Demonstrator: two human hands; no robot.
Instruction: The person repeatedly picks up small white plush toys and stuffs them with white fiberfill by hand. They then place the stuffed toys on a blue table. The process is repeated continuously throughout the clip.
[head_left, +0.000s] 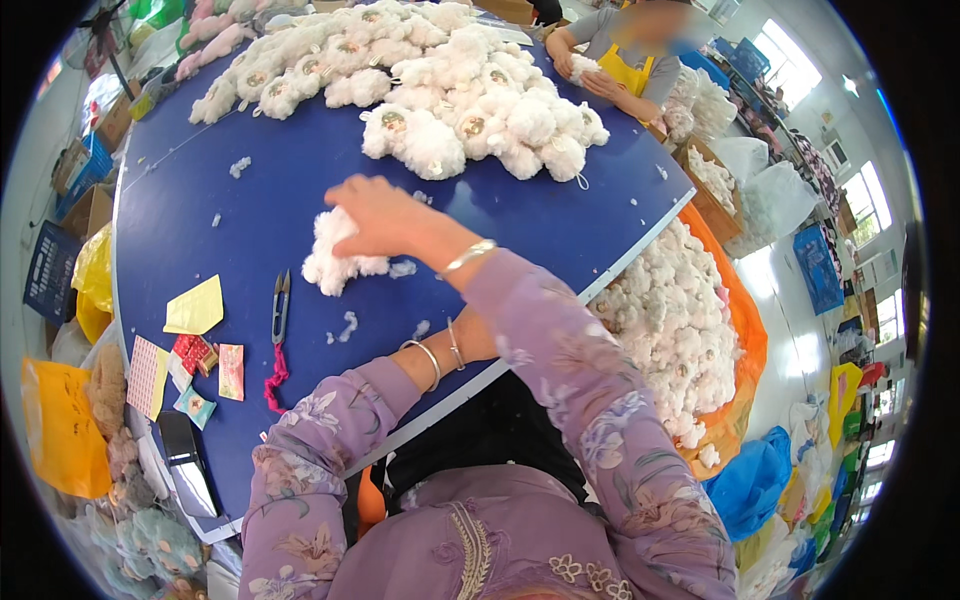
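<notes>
1. Fluffy white plush toy [335,255] lies on the blue tabletop [200,230], toward its near middle, pressed down under the right hand [385,215].
2. Right fingers [345,205] curl over the top of the toy and grip its fleece, so the toy sits directly beneath and partly behind them; only its lower, left part shows clear of the hand.
3. Left hand is hidden: the left forearm [400,365], with two metal bangles at the wrist, runs under the right sleeve, so I cannot tell whether those fingers are spread or closed, or what they touch.
4. Holding the toy flat against the tabletop looks like a way to keep the soft body steady while it is handled, judging by the downward press.
5. Small black thread snips [281,310] with a pink yarn tail lie just left of the toy, within easy reach, blades pointing away from the near edge.
6. Loose white stuffing tufts [347,327] are scattered near the toy.
7. Large heap of finished white plush toys [440,95] covers the far part of the tabletop.
8. Yellow and patterned paper cards [195,345] sit by the left edge.
9. Another person in a yellow apron [628,70] works at the far right corner.
</notes>
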